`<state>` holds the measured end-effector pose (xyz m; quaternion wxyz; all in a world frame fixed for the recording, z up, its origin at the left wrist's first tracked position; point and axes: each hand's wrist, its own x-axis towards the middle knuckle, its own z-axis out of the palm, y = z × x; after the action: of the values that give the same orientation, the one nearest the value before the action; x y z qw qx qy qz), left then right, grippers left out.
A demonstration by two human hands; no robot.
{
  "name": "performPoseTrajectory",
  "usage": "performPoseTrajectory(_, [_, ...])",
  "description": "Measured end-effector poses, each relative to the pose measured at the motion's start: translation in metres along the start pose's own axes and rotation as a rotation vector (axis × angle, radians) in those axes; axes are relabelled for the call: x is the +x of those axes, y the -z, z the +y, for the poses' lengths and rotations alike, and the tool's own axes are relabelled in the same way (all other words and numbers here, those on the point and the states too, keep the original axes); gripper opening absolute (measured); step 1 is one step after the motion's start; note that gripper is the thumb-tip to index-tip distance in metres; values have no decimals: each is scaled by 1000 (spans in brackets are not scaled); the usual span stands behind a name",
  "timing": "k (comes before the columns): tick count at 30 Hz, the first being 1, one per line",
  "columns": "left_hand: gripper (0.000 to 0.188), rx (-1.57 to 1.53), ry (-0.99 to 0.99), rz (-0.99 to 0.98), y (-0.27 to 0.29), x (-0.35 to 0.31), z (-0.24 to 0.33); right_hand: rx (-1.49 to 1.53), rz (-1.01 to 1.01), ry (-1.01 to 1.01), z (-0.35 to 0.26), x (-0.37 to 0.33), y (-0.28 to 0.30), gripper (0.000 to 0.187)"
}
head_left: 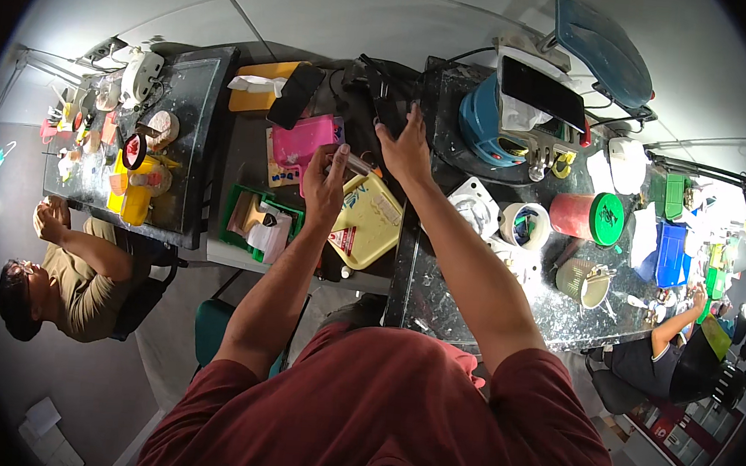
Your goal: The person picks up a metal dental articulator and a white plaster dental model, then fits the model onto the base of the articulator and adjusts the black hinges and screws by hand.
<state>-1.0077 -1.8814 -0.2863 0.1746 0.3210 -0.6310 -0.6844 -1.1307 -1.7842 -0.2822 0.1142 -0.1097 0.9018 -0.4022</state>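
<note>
My left hand (324, 184) is closed round a short greyish cylinder (357, 164), its thumb pointing away from me. What the cylinder is, I cannot make out. My right hand (407, 151) reaches further out with thumb and fingers apart, beside a black object (387, 103) at the back of the table; whether they touch is unclear. Beneath my hands lies a pale yellow tray (379, 240) with a red-and-white label. A bright pink tray (299, 142) is left of it. A green bin (234, 233) with a white packet and other items stands nearer on the left.
On the right bench are a blue machine (480, 123), a pink tub with a green lid (605, 220), a white cup (527, 226) and a beige basket (583, 283). An orange box (256, 101) lies at the back left. Other people sit at far left and far right.
</note>
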Motion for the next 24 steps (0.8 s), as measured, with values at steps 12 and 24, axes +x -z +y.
performPoseTrajectory(12, [27, -7, -54, -193, -33, 25, -3, 317, -280, -25, 19, -25, 22, 46])
performPoseTrajectory(24, [34, 1072, -223, -325, 11, 117, -121, 538, -380, -213, 28, -119, 122, 34])
